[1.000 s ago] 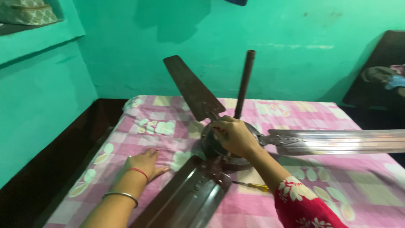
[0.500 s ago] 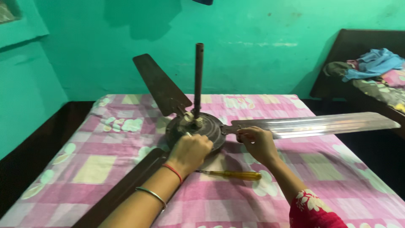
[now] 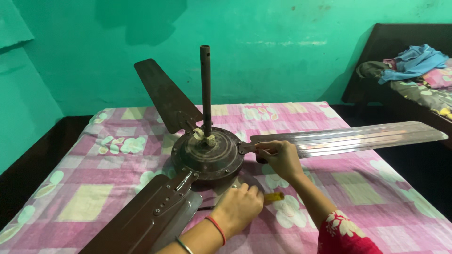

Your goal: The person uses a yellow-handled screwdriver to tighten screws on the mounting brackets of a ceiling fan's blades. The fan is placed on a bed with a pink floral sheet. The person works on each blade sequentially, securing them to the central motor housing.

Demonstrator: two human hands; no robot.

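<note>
The ceiling fan [image 3: 207, 153] lies on the bed [image 3: 362, 188], on a pink and purple checked sheet with pale flower prints, its round motor housing facing up and its downrod [image 3: 205, 89] standing upright from the centre. Its three blades spread flat: one dark blade [image 3: 167, 96] runs away from me toward the green wall [image 3: 263, 51] and tilts upward, a silvery blade [image 3: 348, 137] runs long-axis to the right with its tip past the bed edge, and a third dark blade [image 3: 141, 218] comes toward me at lower left, its tip cut off by the bottom of the frame. My right hand [image 3: 278, 157] is curled around the root of the silvery blade just beside the housing; my fingers wrap it, but the bracket beneath them is covered and I cannot make out its screws. My left hand [image 3: 240, 207] rests fingers down on the sheet just below the housing, over a screwdriver [image 3: 272, 197] with a yellow handle; only the handle end and a dark stretch of the shaft show, and whether my fingers grip it or merely lie on it I cannot tell. A second bed [image 3: 414, 80] with crumpled clothes stands at upper right, partly cut off.
</note>
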